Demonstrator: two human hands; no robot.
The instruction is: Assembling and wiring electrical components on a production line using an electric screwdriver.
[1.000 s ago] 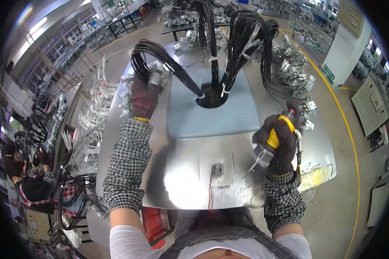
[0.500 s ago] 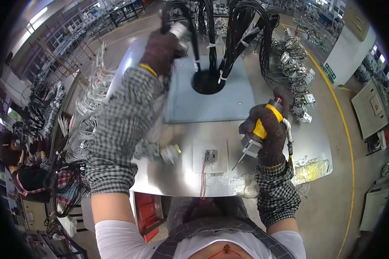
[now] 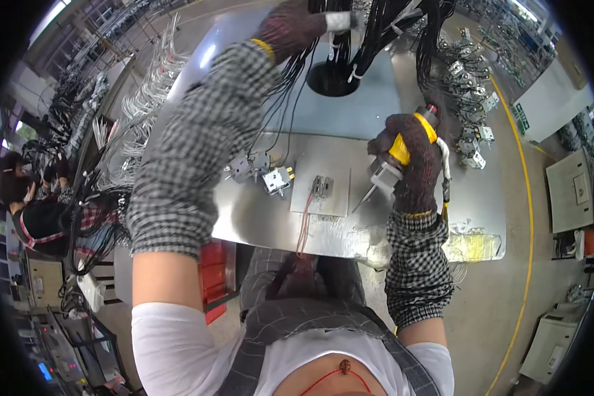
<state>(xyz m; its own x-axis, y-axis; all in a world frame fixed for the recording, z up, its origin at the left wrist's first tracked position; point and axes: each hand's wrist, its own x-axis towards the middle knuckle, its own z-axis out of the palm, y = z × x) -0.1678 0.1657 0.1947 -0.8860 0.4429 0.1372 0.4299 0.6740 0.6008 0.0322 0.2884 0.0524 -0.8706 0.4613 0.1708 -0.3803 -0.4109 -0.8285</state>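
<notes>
Steel workbench (image 3: pixel 257 218) amid wire-hung racks (image 3: pixel 122 125), yellow-lined floor (image 3: pixel 508 284)

A metal worktable (image 3: pixel 257 221) fills the middle of the frame, with a mat (image 3: pixel 350 112) lying on its upper centre and a round stand (image 3: pixel 332 79) on that mat, wire bundles (image 3: pixel 389 26) hanging above it. On the table just below the mat lie small connector blocks (image 3: pixel 264 173) at centre left, and right of them a flat plate (image 3: pixel 321 193) bearing a small fitting (wires trail from it toward the lower table edge). Loose connectors (image 3: pixel 468 99) sit in the upper right, and wire racks (image 3: pixel 135 112) stand left of the table.
</notes>
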